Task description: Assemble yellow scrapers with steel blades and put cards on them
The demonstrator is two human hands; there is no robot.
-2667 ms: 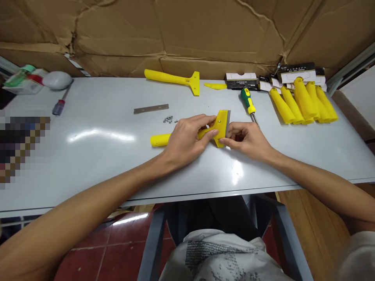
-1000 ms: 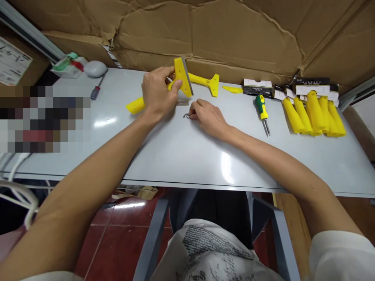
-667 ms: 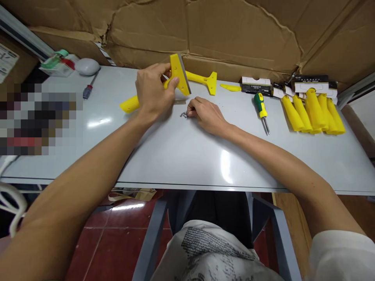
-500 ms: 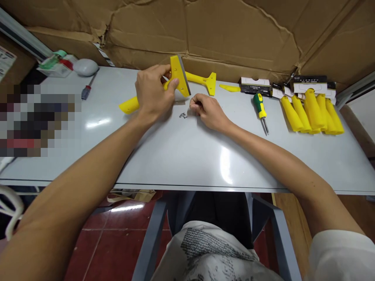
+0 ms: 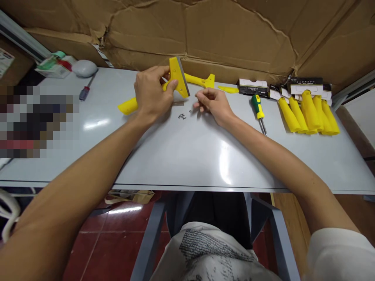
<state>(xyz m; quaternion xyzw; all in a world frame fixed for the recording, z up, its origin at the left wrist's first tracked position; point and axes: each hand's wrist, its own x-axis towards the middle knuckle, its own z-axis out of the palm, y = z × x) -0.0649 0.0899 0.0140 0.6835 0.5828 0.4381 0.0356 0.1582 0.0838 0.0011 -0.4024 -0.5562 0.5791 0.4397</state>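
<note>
My left hand (image 5: 154, 93) is wrapped round the yellow handle of a scraper (image 5: 178, 78), its wide head tilted up and a metal blade along the right edge. To the right, my right hand (image 5: 215, 104) has thumb and forefinger pinched together; anything between them is too small to make out. Several small screws (image 5: 182, 116) lie on the table below the scraper head, and a single screw (image 5: 190, 111) sits apart from them, near my right fingers. Behind the hands rests another yellow scraper (image 5: 208, 81).
A green-and-yellow screwdriver (image 5: 258, 109) lies right of my right hand. Beyond it are several yellow handles (image 5: 309, 111) and black-and-white boxes (image 5: 253, 88). At the left are a small screwdriver (image 5: 84, 93) and a white mouse-shaped object (image 5: 84, 68). Cardboard (image 5: 205, 35) walls the table's back.
My right hand has lifted slightly and moved right, its lower fingers loosening. One screw now shows apart from the others. My left hand still holds the scraper in nearly the same place.
</note>
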